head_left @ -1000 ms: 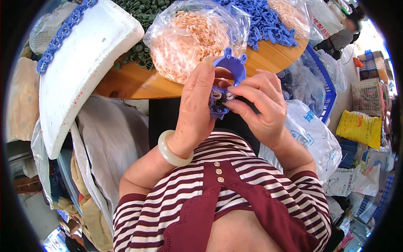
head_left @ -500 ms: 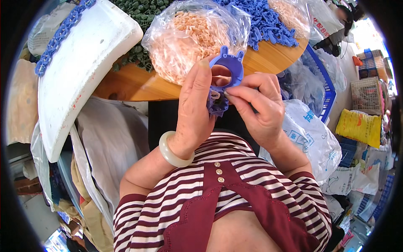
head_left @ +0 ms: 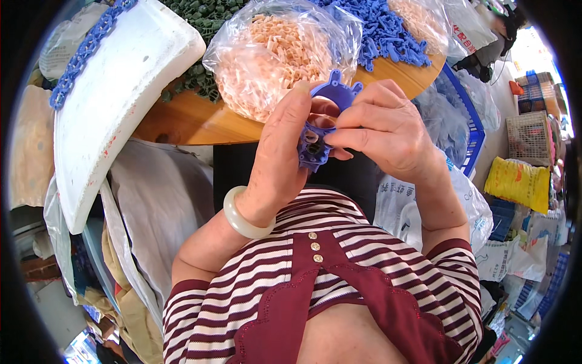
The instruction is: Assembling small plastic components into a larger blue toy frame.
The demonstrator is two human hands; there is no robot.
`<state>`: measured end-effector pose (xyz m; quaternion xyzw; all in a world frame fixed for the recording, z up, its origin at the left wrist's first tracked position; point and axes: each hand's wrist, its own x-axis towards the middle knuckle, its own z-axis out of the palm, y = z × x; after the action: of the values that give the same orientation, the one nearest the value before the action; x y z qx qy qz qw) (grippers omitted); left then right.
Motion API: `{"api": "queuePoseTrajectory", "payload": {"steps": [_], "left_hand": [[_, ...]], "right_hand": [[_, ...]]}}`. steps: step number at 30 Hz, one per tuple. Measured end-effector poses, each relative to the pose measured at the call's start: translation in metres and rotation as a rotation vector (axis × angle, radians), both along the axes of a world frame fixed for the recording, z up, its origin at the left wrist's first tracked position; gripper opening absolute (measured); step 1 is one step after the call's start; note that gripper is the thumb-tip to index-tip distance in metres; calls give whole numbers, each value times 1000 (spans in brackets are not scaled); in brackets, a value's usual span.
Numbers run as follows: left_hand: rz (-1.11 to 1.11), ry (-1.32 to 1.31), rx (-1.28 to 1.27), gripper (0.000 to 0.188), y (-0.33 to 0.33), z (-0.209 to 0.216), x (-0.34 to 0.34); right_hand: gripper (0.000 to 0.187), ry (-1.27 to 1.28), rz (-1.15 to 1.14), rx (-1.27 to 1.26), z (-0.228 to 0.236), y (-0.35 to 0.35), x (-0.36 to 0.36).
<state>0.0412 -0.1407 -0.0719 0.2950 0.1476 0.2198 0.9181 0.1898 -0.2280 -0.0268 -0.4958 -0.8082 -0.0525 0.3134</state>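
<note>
A blue-purple plastic part [head_left: 314, 151], with a wide ring at its far end and a small boxy section at its near end, is held upright before my chest. My left hand [head_left: 281, 136] grips it from the left, thumb along the ring's side. From the right, my right hand [head_left: 382, 124] pinches at the part's right edge, where ring and boxy section meet. Whether a small piece sits between those fingertips is hidden. Just beyond the hands, a clear plastic bag [head_left: 273, 67] of small peach-coloured pieces lies on the wooden table [head_left: 182, 124].
Piles of dark green pieces [head_left: 203, 18] and blue pieces [head_left: 388, 36] cover the table's far side. A white foam slab [head_left: 130, 79] carrying a row of blue parts [head_left: 85, 51] leans at the left. On the right stand a blue crate [head_left: 476, 136] and a white plastic bag [head_left: 400, 212].
My right hand has rolled over and risen, its back now turned up and covering the ring's right side. The part has tilted slightly to the right; my left hand keeps its grip.
</note>
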Motion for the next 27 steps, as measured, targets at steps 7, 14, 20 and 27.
{"api": "queuePoseTrajectory", "payload": {"steps": [7, 14, 20, 27], "left_hand": [[20, 1, 10, 39, -3, -3, 0], [2, -2, -12, 40, -9, 5, 2], [-71, 35, -81, 45, 0, -2, 0], [-72, 53, -108, 47, 3, 2, -2]], "right_hand": [[20, -3, -42, 53, -7, -2, -4], [21, -104, 29, -26, 10, -1, -1], [23, -121, 37, -108, 5, 2, -3], [19, 83, -128, 41, -6, -11, -3]]}}
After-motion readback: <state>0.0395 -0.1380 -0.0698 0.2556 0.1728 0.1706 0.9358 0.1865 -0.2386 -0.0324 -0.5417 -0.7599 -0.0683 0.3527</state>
